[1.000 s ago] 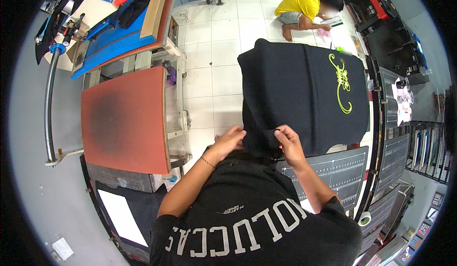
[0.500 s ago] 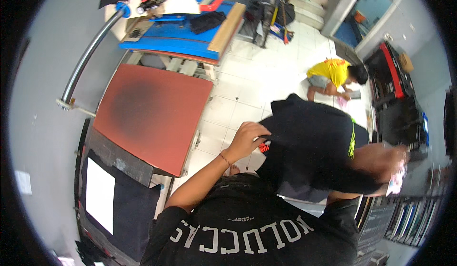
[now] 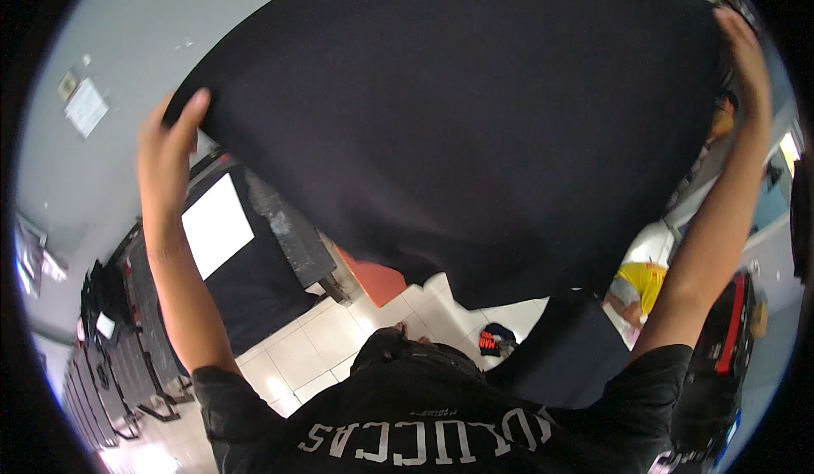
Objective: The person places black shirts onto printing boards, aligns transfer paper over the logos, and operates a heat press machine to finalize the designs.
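Observation:
A large black T-shirt (image 3: 458,118) is held up and spread wide, filling most of the upper view. My left hand (image 3: 170,147) grips its left edge, fingers curled over the cloth. At the far upper right, my right hand (image 3: 746,58) grips the opposite edge. Both arms are raised high and far apart. The shirt's lower hem hangs loose above the floor and hides whatever lies behind it.
Below my left arm a press station carries a black garment with a white sheet (image 3: 216,224) on it. An orange-red pad (image 3: 377,279) shows under the hem. A person in yellow (image 3: 640,283) crouches on the white tiled floor (image 3: 339,338). Racks (image 3: 110,364) line the left.
The black shirt has gone from lying on the platen to being lifted and stretched out in the air. Both hands rose and moved apart, and the view tilted upward.

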The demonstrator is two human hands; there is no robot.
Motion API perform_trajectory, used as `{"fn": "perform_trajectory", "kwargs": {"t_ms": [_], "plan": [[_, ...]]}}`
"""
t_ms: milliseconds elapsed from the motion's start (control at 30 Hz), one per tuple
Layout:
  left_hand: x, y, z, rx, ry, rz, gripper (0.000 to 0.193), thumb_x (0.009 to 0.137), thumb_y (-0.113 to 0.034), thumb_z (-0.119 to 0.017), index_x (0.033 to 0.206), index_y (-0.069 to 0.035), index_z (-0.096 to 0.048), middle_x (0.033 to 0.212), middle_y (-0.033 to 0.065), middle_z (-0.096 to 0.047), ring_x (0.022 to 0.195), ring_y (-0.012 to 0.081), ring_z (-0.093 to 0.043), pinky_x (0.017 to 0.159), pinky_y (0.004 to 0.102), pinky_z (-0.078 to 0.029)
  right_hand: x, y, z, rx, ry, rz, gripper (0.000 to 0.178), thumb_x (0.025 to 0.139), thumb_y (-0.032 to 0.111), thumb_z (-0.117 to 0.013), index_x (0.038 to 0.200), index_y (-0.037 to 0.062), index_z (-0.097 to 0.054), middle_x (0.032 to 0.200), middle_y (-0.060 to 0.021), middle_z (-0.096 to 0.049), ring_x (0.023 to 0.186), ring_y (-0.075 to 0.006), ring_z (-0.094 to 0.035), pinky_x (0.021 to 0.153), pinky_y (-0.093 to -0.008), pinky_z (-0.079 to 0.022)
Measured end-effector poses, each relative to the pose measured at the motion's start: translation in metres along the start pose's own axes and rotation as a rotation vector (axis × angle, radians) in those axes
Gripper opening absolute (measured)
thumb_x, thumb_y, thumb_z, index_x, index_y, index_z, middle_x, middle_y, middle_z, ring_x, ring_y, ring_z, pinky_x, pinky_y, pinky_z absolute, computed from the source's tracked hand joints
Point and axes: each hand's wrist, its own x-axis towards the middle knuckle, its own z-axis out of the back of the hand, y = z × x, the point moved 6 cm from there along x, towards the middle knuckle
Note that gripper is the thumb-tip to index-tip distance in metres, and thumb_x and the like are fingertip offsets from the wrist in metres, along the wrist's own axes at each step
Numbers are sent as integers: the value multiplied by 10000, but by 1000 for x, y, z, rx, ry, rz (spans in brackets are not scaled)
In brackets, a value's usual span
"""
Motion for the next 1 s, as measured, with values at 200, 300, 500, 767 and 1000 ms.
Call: {"fn": "perform_trajectory", "kwargs": {"t_ms": [200, 300, 500, 767, 1000], "plan": [[113, 96, 51, 102, 33, 260, 396, 944, -330, -641, 1165, -2, -657, 930, 33, -633, 790, 115, -501, 604, 256, -436, -23, 109, -287, 905, 266, -507, 233, 1002, 193, -526, 1158, 21, -504, 1015, -62, -559, 993, -262, -675, 804, -294, -596], [149, 107, 91, -100, -159, 192, 410, 963, -298, -616, 1228, 15, -611, 1068, 74, -623, 843, 157, -553, 671, 305, -500, 4, 153, -325, 1097, 192, -390, 277, 1020, 109, -446, 1199, -99, -409, 1083, -151, -542, 1075, -357, -654, 910, -358, -583], [125, 23, 167, -262, -324, -262, 368, 999, -238, -571, 1192, 74, -550, 1168, 131, -576, 1000, 226, -601, 961, 336, -527, 9, 181, -249, 1415, -86, -110, 408, 1010, 95, -473, 1294, -148, -310, 1249, -400, -496, 1245, -427, -520, 1085, -427, -453], [-145, -10, 141, 111, -286, -189, 144, 960, -90, -527, 1011, 13, -614, 1100, 172, -644, 1086, 263, -615, 1006, 392, -437, -188, 51, -240, 1290, 59, -251, 377, 1028, 187, -505, 1336, -24, -455, 1252, -120, -578, 993, -90, -548, 811, -223, -457], [-297, 97, 9, 277, -262, 453, 205, 804, 116, -589, 937, -22, -661, 1237, 126, -555, 1159, 243, -541, 1001, 346, -429, -391, 17, -338, 866, 463, -506, 239, 1035, 230, -485, 1128, 22, -557, 1079, -59, -606, 824, -108, -550, 779, -251, -504]]}}
